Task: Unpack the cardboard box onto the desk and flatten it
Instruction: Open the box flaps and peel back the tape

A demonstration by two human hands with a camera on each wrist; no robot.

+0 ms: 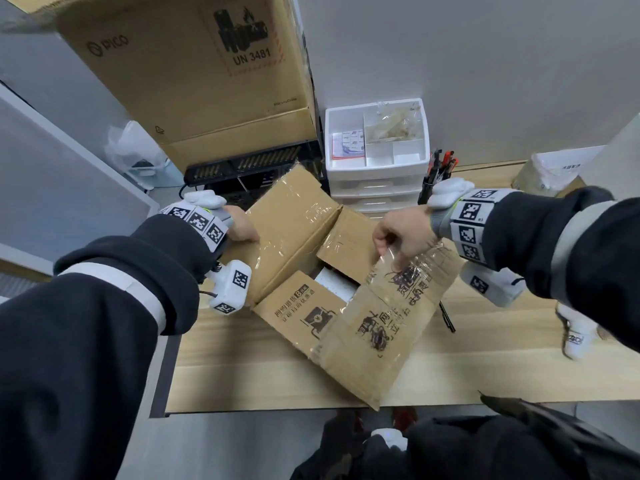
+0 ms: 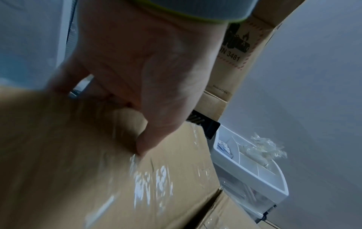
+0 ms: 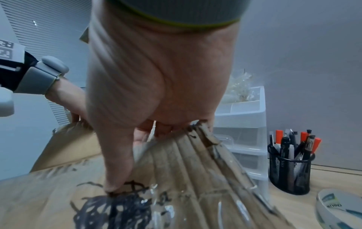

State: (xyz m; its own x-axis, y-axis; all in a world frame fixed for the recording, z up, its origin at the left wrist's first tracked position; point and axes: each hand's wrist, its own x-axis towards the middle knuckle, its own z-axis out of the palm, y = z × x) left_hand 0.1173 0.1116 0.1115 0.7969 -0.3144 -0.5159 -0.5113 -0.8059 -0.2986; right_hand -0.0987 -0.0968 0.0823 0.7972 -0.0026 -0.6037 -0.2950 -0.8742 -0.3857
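Observation:
A brown cardboard box (image 1: 301, 306) with clear tape and black print stands on the wooden desk (image 1: 485, 372), its top flaps spread apart. My left hand (image 1: 242, 228) grips the far edge of the left flap (image 2: 117, 178), thumb on the taped face. My right hand (image 1: 401, 237) pinches the top edge of the printed right flap (image 1: 384, 320), thumb on its outer face (image 3: 176, 193). Through the gap between the flaps something white (image 1: 334, 284) shows inside the box.
A large PICO carton (image 1: 194, 74) sits on a black unit (image 1: 252, 164) at the back. A white drawer organizer (image 1: 375, 150) and a mesh pen cup (image 1: 434, 178) stand behind the box. A tape roll (image 3: 340, 212) lies at right, a bag (image 1: 554, 171) beyond.

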